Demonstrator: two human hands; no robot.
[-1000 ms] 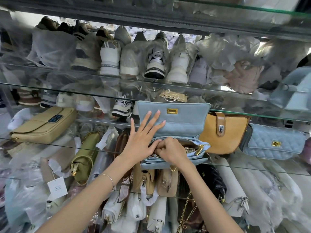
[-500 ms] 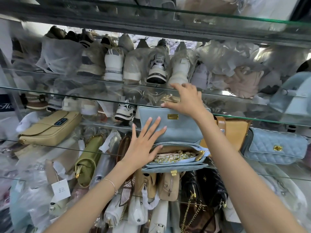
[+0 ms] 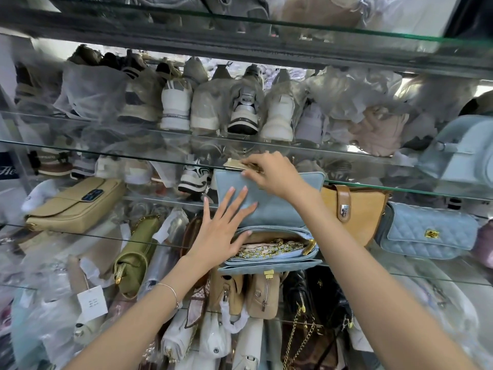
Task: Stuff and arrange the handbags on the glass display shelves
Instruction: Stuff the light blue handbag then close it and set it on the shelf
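I am working on the blue handbag point(image 3: 272, 214), which is sitting at the front of the glass shelf point(image 3: 416, 276), between an olive bag point(image 3: 136, 249) and a mustard bag point(image 3: 354, 209). Its flap is standing straight up and its mouth is gaping toward me, with the gold chain point(image 3: 269, 248) coiled inside on pale stuffing.

My left hand point(image 3: 218, 236) is lying flat against the bag, with the fingers straight and spread. The fingertips are pressing on the lower flap and the thumb is reaching over the rim of the opening. My right hand point(image 3: 272, 172) is curling over the flap's top edge and pinching it. A tan card point(image 3: 234, 163) is poking out just beside those fingers, and I cannot tell whether I am pinching it too.

I am judging this bag to be light and soft. The flap looks like supple fabric that will fold wherever I bend it, and the body probably holds its shape only because of the stuffing. The chain is the one heavy, loose part, and it could slide out or snag on the rim, so I am thinking it should stay tucked low. The safest holds look to be the flap's stitched edge for folding it down and a flat palm on the side to steady the body. The glass is likely slick, so the bag could skate if I push on it.
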